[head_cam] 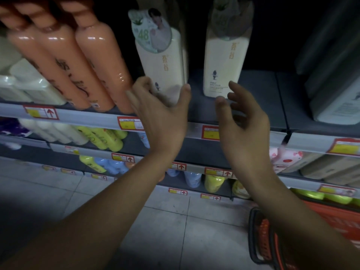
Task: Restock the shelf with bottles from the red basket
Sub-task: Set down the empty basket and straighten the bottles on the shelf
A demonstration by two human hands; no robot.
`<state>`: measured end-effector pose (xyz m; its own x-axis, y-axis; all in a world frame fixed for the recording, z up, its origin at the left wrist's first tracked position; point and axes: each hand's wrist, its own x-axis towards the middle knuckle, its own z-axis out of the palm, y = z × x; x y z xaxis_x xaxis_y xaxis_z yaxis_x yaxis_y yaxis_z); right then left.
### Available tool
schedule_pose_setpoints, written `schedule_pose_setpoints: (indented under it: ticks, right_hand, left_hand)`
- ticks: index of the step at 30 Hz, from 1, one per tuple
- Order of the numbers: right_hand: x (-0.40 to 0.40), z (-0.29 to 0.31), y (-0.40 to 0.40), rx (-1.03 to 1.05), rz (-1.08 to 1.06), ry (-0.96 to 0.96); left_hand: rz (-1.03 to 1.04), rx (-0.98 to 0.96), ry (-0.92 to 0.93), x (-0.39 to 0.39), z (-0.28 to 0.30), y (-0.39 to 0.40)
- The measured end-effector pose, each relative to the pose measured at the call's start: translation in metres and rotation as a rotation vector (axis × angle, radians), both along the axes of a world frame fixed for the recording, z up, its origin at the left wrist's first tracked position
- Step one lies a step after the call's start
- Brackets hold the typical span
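Two tall cream plastic bottles stand upright on the grey shelf [253, 106], long axes vertical. The left hand [161, 114] wraps thumb and fingers round the base of the left cream bottle [161, 61]. The right hand [245, 121] hangs loose and empty just before the right cream bottle [224, 61] — nearer to it. The red basket [331, 221] sits low to the right, well below both hands.

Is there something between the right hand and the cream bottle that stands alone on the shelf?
Nothing visible stands between them. The right hand is just in front of the base of the cream bottle, fingers loosely curled and holding nothing. The shelf around that bottle is bare, and the next cream bottle stands apart, by the left hand.
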<state>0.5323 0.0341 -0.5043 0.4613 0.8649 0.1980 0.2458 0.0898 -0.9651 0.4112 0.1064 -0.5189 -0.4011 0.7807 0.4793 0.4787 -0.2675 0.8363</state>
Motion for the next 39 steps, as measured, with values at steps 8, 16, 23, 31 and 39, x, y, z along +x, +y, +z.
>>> schedule_pose_setpoints:
  ticks: [8, 16, 23, 31, 39]
  right_hand:
    - [0.055, 0.045, -0.048, 0.132, -0.194, 0.072]
    - [0.161, 0.064, -0.105, 0.071, -0.341, 0.025]
    - [0.236, 0.035, -0.117, 0.029, -0.385, -0.033]
    - [0.253, 0.027, -0.096, 0.067, -0.28, -0.044]
    - [0.262, 0.027, -0.084, 0.056, -0.265, -0.057]
  left_hand:
    - [-0.572, -0.118, -0.122, 0.097, 0.045, -0.076]
    - [-0.732, -0.211, -0.136, 0.209, 0.063, -0.109]
    - [-0.446, -0.187, -0.092, 0.263, 0.033, -0.09]
    - [-0.381, -0.175, -0.12, 0.279, 0.009, -0.073]
    - [-0.374, -0.15, -0.127, 0.291, 0.011, -0.064]
